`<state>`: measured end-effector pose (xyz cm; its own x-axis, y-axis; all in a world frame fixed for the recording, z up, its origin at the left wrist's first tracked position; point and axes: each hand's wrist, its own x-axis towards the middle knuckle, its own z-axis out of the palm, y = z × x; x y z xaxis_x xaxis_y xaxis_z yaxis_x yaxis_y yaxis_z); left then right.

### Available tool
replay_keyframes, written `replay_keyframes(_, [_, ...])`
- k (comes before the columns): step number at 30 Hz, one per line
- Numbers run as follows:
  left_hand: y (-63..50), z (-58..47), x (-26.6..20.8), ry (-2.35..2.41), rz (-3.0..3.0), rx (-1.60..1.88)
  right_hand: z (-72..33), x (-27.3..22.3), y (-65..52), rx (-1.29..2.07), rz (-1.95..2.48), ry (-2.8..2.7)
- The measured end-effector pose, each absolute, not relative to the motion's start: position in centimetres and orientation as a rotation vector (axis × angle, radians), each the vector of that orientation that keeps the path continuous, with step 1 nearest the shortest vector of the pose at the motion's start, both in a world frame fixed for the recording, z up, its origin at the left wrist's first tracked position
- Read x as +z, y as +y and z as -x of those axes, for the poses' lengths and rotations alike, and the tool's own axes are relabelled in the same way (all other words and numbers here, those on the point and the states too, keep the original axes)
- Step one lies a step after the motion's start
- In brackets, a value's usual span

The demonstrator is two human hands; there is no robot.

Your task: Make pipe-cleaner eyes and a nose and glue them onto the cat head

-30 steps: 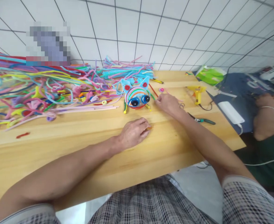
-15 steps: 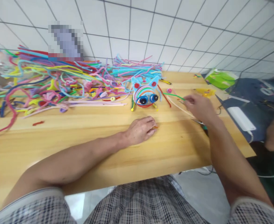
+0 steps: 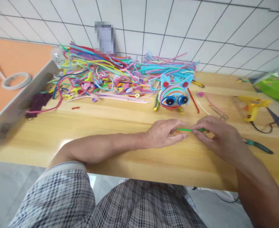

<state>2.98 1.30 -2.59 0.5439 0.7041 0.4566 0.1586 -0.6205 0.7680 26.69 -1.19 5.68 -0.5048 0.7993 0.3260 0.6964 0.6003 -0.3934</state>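
My right hand (image 3: 218, 134) pinches a short green pipe cleaner (image 3: 184, 129) between thumb and fingers. Its free end points left, into the gap between the spread thumb and fingers of my left hand (image 3: 163, 133). My left hand rests low over the table, open; whether it touches the green end or keeps something small in its palm is unclear. Beyond both hands stands an animal figure (image 3: 174, 95) of coiled pipe cleaners, with blue ears, red dots and large black-and-blue eyes.
Loose pipe cleaners (image 3: 101, 72) in many colours heap along the tiled wall. Pliers with green handles (image 3: 260, 146), scissors (image 3: 222, 117) and a yellow glue gun (image 3: 253, 106) lie at right. A white roll of tape (image 3: 16, 81) sits on the orange surface at left.
My right hand has brought the green pipe cleaner in from the right, close to my left hand. My left hand's fingers have spread. The view has turned left.
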Motion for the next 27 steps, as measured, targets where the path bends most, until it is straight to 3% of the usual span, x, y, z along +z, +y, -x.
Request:
replay_keyframes(10, [4.0,-3.1,-3.1,0.773,-2.095,0.918,-25.3,3.5,1.7,0.041,0.998,-2.268])
replay_keyframes(21, [3.0,-2.5,-1.5,0.749,-2.524,0.923,-25.9,1.8,0.0,0.244,1.123,-1.869])
replay_keyframes(27, [2.6,-2.3,-0.5,0.752,-2.387,0.958,-25.3,1.9,-0.2,0.285,1.142,-1.67])
